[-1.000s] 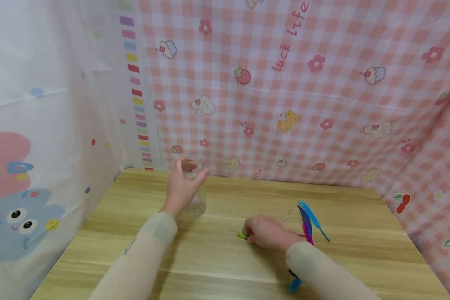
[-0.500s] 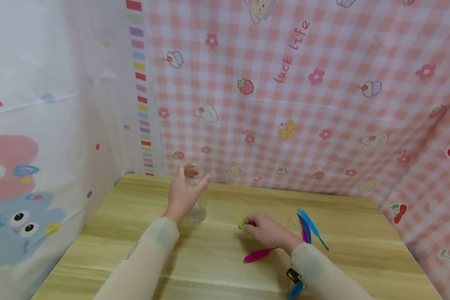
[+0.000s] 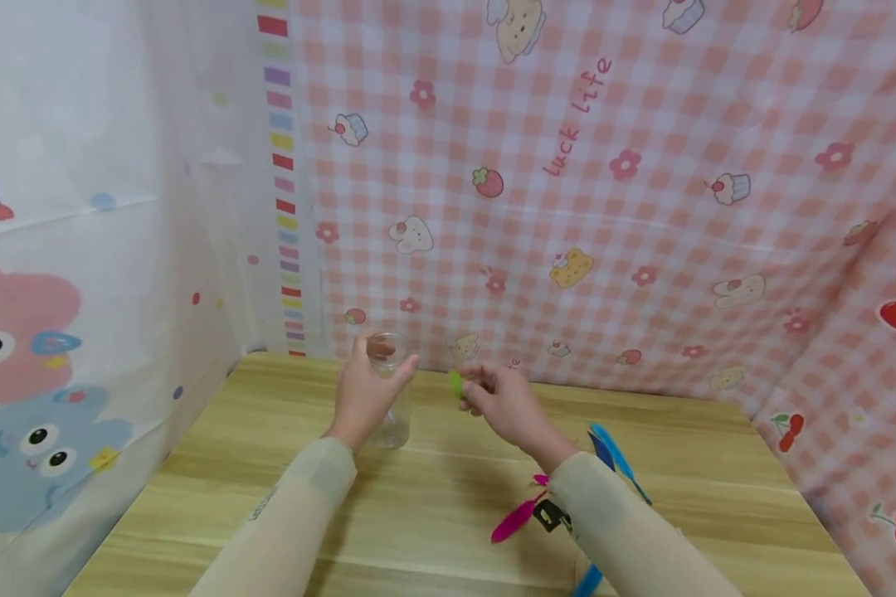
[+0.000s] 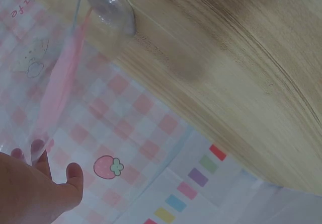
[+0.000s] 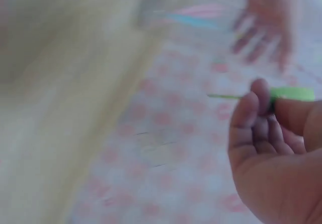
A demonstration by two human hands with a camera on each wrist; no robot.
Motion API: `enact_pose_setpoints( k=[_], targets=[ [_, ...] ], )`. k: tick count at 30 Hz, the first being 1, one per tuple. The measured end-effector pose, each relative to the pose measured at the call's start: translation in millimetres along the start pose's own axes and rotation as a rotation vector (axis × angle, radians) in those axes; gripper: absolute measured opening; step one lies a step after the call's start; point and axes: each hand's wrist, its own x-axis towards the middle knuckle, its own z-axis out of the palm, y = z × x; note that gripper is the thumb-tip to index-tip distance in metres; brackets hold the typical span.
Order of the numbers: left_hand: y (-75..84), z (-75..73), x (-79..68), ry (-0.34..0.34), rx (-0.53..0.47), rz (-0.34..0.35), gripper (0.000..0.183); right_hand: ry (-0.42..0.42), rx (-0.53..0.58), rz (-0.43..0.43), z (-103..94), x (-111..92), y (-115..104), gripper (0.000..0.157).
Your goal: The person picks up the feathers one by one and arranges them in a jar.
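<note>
My left hand [image 3: 366,394] grips a clear jar [image 3: 394,429] around its upper part, and the jar stands upright at the back left of the table. Inside it, a pink feather [image 4: 61,83] shows in the left wrist view, while the right wrist view adds a pale blue feather [image 5: 193,21], blurred. My right hand [image 3: 506,404] pinches a bright green feather [image 3: 456,384] between thumb and fingertips, raised over the table to the right of the jar. Its thin stem points toward the table side in the right wrist view.
On the wooden table [image 3: 418,514] below my right forearm lie a magenta feather [image 3: 513,522], a small black item [image 3: 547,515] and blue feathers [image 3: 618,452], partly hidden by the sleeve. Patterned cloth [image 3: 448,207] hangs behind the table and along both sides.
My right hand has picked the green feather up off the table and carried it upward and left toward the jar. The left hand keeps its hold on the jar.
</note>
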Motion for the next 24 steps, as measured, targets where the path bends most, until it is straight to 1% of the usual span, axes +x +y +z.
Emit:
enact_pose_setpoints(
  k=[1, 3, 6, 8, 9, 11, 16, 20, 24],
  targets=[
    [-0.5, -0.6, 0.2, 0.004, 0.005, 0.002, 0.070, 0.028, 0.023, -0.011, 1.2, 5.4, -11.8, 0.019],
    [-0.6, -1.7, 0.2, 0.006, 0.006, 0.006, 0.069, 0.080, 0.117, -0.025, 4.0, 17.3, -36.6, 0.019],
    [-1.0, -2.5, 0.5, 0.009, -0.004, 0.014, 0.069, 0.125, 0.323, -0.010, 9.6, 34.9, -71.0, 0.017],
    [-1.7, -2.4, 0.9, 0.007, -0.014, 0.015, 0.071, 0.136, 0.436, 0.001, 16.7, 45.9, -86.2, 0.016],
    [-2.0, -2.2, 0.9, 0.007, -0.018, 0.014, 0.071, 0.138, 0.468, 0.006, 21.0, 50.4, -91.1, 0.016],
    [-3.0, -1.1, 0.7, 0.008, -0.018, 0.008, 0.072, 0.133, 0.500, 0.003, 30.5, 57.5, -95.0, 0.016],
    [-2.9, 1.0, -1.4, 0.012, -0.013, -0.010, 0.071, 0.122, 0.473, 0.031, 48.3, 65.9, -87.5, 0.017],
    [-1.7, 0.2, -1.3, 0.025, -0.006, 0.004, 0.069, 0.080, 0.447, 0.072, 51.9, 66.3, -78.4, 0.024],
    [-1.9, -0.5, -1.4, 0.026, -0.004, 0.016, 0.068, 0.047, 0.441, 0.076, 46.0, 64.9, -68.1, 0.033]
  ],
)
